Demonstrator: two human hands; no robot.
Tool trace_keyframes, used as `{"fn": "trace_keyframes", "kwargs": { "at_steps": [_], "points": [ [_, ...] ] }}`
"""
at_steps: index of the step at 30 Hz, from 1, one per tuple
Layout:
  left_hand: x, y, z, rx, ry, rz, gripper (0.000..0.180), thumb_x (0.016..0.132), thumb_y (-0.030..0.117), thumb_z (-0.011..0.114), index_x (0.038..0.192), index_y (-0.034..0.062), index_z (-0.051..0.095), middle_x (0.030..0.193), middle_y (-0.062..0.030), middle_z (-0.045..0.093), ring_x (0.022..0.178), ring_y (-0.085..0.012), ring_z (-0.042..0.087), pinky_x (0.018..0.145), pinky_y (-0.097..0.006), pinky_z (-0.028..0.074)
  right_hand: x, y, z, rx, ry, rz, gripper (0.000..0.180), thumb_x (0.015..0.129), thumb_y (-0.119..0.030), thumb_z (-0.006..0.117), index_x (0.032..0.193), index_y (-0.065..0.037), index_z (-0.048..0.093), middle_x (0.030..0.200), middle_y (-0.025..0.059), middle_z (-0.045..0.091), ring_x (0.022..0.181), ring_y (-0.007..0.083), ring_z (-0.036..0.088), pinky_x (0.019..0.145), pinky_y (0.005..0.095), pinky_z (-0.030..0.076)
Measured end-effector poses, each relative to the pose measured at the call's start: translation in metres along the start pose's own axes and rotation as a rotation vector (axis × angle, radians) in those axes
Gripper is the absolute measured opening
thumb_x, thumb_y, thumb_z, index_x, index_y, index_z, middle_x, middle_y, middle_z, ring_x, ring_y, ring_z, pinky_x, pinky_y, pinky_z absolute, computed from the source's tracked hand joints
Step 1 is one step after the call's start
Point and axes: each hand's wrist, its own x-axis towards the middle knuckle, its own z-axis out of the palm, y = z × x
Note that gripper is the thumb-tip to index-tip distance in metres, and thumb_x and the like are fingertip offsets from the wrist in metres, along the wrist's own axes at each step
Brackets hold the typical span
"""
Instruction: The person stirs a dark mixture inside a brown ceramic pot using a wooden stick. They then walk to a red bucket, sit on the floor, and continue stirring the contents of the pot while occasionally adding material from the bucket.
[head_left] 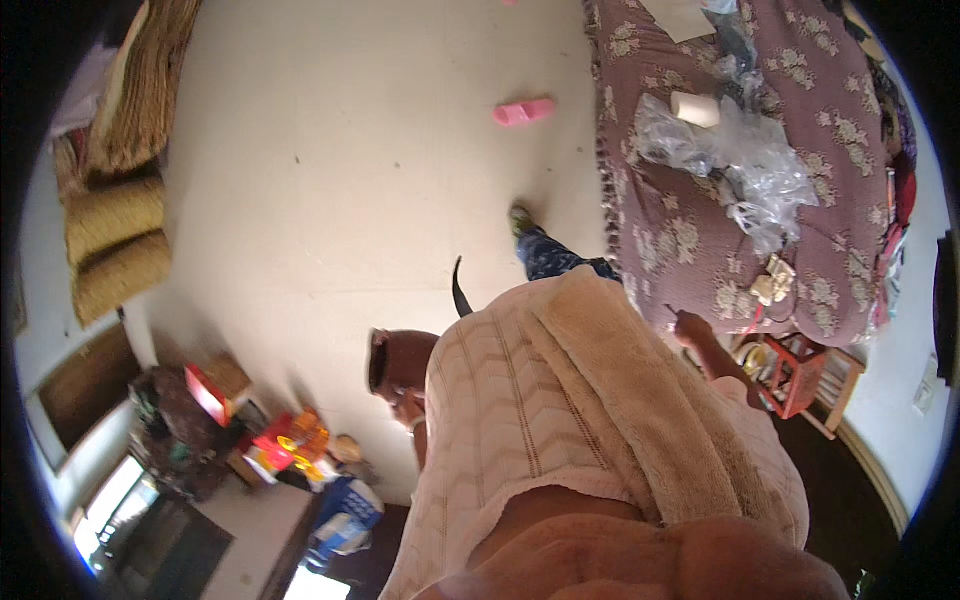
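Mostly cloth here. Looking down on a cream knit throw (pixel 500 420) with a ribbed chevron pattern, and a fuzzy beige towel (pixel 640 400) lying on top of it. Both running lengthwise from the lower edge up toward the middle, right between the two hands.

Right hand (pixel 692 326) poking out past the towel's right edge, fingers curled in, seemingly pinching a thin dark sliver (pixel 669 309). Too small to say what. Sitting just beside the bed (pixel 690 240), which lies up and to the right of it under a mauve floral cover with a fringed hem, so clearly the nearer hand to that.

Left hand (pixel 406 402) peeking out on the throw's left side, touching or just next to a rounded brown thing (pixel 378 360). Mostly hidden, so can't tell if spread or closed.

On the bed: crinkly clear plastic bag (pixel 760 165) and a white roll (pixel 695 108). Pink slipper (pixel 523 111) well apart on the pale floor (pixel 350 180).
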Motion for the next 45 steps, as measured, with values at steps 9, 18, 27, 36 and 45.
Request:
{"fn": "trace_keyframes", "kwargs": {
  "at_steps": [9,18,27,36,45],
  "points": [
    [0.091,0.17,0.095,-0.054,-0.052,-0.071,0.019,0.067,0.006,0.067,0.084,0.0044,0.058,0.056,-0.0029,0.05,0.044,-0.0148,0.045,0.042,-0.03,0.041,0.071,-0.134,-0.283,-0.04,0.185,-0.146,0.035,0.088,-0.016,0.05,0.12,-0.003,0.057,0.112,0.0207,0.066,0.103,0.0356,0.065,0.084,0.0475,0.052],
    [0.206,0.346,0.202,-0.115,-0.155,-0.11,0.019,0.068,0.006,0.067,0.084,0.0048,0.058,0.056,-0.0028,0.049,0.044,-0.0148,0.045,0.041,-0.03,0.041,0.133,-0.295,-0.525,-0.148,0.217,0.01,0.039,0.088,-0.015,0.05,0.125,-0.007,0.055,0.11,0.0195,0.066,0.101,0.0356,0.065,0.079,0.0481,0.053],
    [0.294,0.518,0.281,-0.184,-0.185,-0.067,0.018,0.068,0.005,0.067,0.084,0.0052,0.058,0.056,-0.0027,0.049,0.044,-0.0148,0.045,0.041,-0.03,0.04,0.139,-0.466,-0.647,-0.122,0.117,-0.058,0.036,0.087,-0.014,0.049,0.118,0.004,0.055,0.107,0.0237,0.066,0.101,0.0382,0.065,0.077,0.0485,0.054],
    [0.396,0.735,0.365,-0.139,-0.178,0.009,0.018,0.068,0.005,0.067,0.084,0.0056,0.058,0.055,-0.0026,0.048,0.043,-0.0148,0.044,0.041,-0.03,0.04,0.268,-0.554,-0.715,0.015,0.07,0.06,0.034,0.083,-0.017,0.053,0.114,-0.005,0.062,0.107,0.0171,0.068,0.101,0.0354,0.066,0.082,0.0482,0.053],
    [0.476,0.956,0.442,-0.027,-0.2,0.04,0.018,0.068,0.004,0.066,0.084,0.006,0.058,0.055,-0.0025,0.048,0.043,-0.0148,0.044,0.041,-0.03,0.04,0.348,-0.68,-0.892,0.023,0.088,0.023,0.029,0.087,-0.016,0.049,0.112,-0.006,0.061,0.1,0.0167,0.07,0.096,0.0328,0.068,0.078,0.0458,0.054]
  ]
}}
